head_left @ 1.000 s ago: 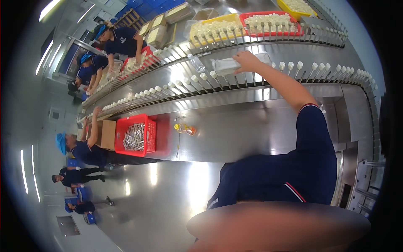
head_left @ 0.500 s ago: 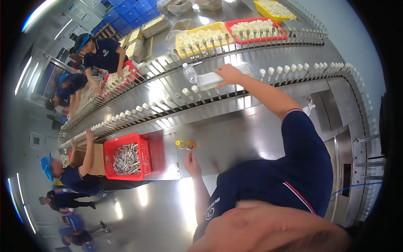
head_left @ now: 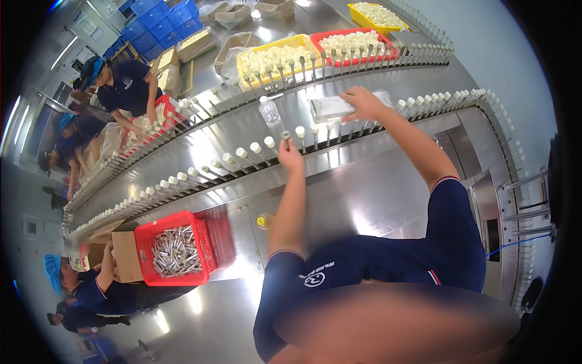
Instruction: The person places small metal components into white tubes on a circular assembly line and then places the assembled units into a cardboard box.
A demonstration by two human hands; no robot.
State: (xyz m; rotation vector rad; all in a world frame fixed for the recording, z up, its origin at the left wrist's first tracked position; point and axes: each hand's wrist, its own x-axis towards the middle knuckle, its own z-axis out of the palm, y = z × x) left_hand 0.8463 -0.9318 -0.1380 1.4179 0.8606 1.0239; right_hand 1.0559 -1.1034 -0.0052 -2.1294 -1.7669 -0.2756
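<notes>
My left hand (head_left: 291,156) is raised to the near row of posts, its fingers closed around a grey-tipped post (head_left: 286,136) that has no white cap. On the metal strip between the two rows, my right hand (head_left: 364,104) grips a flat white folded cloth (head_left: 329,109) from above. A clear plastic bottle (head_left: 269,111) stands to the left of the cloth, beyond my left hand. White caps (head_left: 240,152) top many posts along the near row; a few posts are bare. Below my left forearm, partly covered by it, is a small yellow-capped bottle (head_left: 263,221).
A red basket (head_left: 209,242) of metal tubes stands at the lower left beside a cardboard box (head_left: 126,256). Beyond the far row are a yellow tray (head_left: 242,65) and a red tray (head_left: 318,39) of white pieces. Co-workers (head_left: 124,85) are at the left.
My left hand has risen from beside the yellow-capped bottle to the near row of posts. My right hand and the cloth are now farther from the clear bottle. The view has shifted.
</notes>
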